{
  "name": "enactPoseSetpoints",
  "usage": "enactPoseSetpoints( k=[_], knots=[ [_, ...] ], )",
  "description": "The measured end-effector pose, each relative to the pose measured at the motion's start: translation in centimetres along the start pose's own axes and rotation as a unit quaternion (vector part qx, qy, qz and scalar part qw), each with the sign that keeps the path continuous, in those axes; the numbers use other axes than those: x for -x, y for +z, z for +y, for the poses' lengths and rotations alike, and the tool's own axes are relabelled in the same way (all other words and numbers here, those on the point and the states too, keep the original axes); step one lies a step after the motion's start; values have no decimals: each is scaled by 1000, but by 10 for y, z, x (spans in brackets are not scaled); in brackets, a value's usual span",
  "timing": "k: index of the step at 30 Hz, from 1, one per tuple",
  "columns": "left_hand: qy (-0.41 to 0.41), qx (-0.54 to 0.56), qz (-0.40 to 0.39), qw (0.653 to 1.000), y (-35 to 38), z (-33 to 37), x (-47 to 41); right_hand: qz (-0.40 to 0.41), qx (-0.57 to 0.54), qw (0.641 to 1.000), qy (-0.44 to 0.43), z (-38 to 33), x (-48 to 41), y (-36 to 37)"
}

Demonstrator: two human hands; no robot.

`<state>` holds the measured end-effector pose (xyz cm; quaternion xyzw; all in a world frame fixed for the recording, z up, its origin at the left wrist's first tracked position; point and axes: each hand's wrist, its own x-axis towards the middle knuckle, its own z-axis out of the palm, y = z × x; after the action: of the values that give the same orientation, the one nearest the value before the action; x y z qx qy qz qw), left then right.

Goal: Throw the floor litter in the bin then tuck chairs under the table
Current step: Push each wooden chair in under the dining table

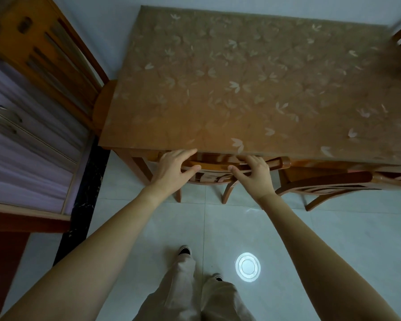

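Note:
A wooden table [252, 77] with a leaf-patterned cover fills the upper middle of the head view. Against its near edge stands a wooden chair [218, 166], its seat hidden beneath the tabletop and only the top rail and back legs showing. My left hand [174, 169] grips the left part of that top rail. My right hand [252, 174] grips the rail to the right of it. No litter or bin is in sight.
A second wooden chair [329, 181] sits at the table's near edge to the right. A third chair [56, 63] stands at the table's left end. A cabinet with drawers [28, 147] lines the left side. Pale floor tiles [333, 251] lie around my feet.

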<state>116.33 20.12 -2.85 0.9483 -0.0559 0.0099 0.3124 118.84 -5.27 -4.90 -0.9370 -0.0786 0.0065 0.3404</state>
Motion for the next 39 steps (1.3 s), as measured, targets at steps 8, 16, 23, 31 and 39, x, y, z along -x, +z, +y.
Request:
enactPoseSetpoints(
  k=[8, 16, 23, 31, 39],
  knots=[
    [81, -96, 53, 991, -22, 47, 73, 29, 93, 987, -131, -42, 59, -47],
    [-8, -78, 87, 993, 0, 71, 201, -4, 101, 981, -167, -44, 157, -39],
    [-140, -74, 81, 984, 24, 61, 309, -140, 106, 967, -183, -50, 228, 9],
    [-212, -69, 183, 957, -19, 35, 359, -151, 67, 958, -235, -131, 228, 38],
    [-234, -80, 238, 939, -88, -42, 407, -142, 49, 949, -276, -233, 227, 114]
  ],
)
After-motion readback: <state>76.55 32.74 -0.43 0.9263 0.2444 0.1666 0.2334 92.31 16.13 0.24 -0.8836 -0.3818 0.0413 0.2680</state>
